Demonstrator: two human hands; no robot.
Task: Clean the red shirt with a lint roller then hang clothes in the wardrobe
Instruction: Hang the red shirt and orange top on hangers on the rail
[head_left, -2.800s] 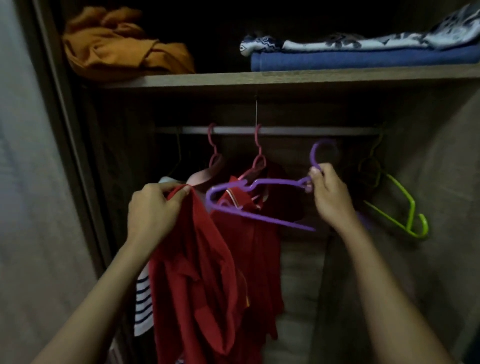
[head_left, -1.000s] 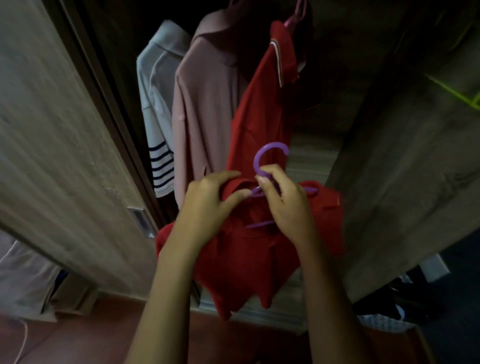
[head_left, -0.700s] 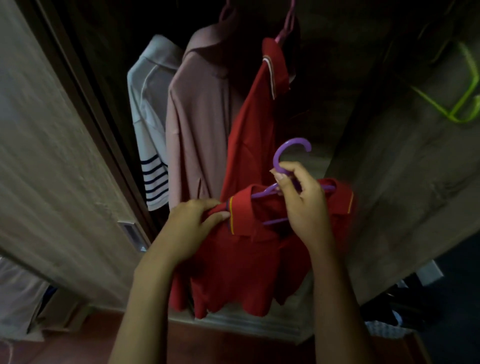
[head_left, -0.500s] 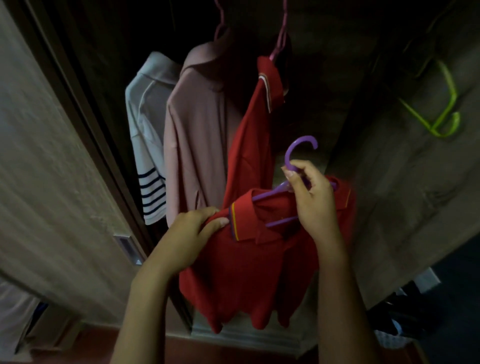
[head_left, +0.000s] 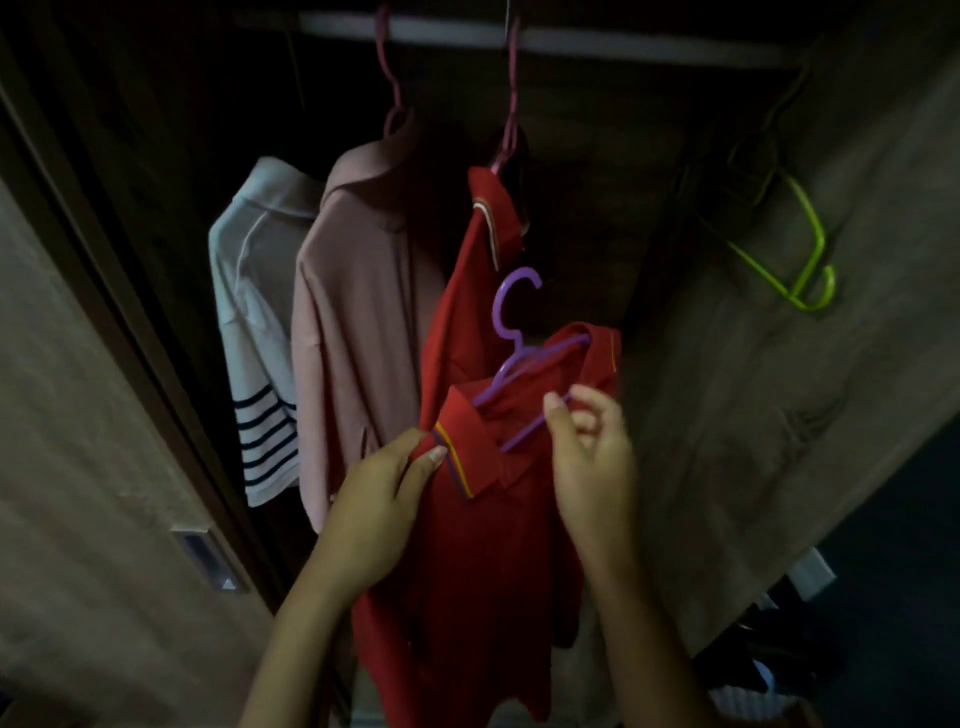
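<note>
A red polo shirt (head_left: 483, 545) with a striped collar edge sits on a purple hanger (head_left: 511, 332), held below the wardrobe rail (head_left: 597, 39). My left hand (head_left: 382, 499) pinches the shirt's left shoulder beside the collar. My right hand (head_left: 592, 457) is at the right side of the collar, fingers curled, thumb and forefinger pinching the hanger's lower bar. The hanger's hook points up and hangs on nothing.
On the rail hang a white shirt with striped sleeve (head_left: 254, 322), a pink shirt (head_left: 358, 322) and another red shirt (head_left: 467, 291). A green hanger (head_left: 795, 265) hangs at the right. The sliding door (head_left: 93, 467) stands at the left, a wardrobe side panel (head_left: 779, 415) at the right.
The view tilted up, so the rail shows. My right hand slid from the hanger's hook down to its lower bar at the collar. My left hand kept its pinch on the shoulder.
</note>
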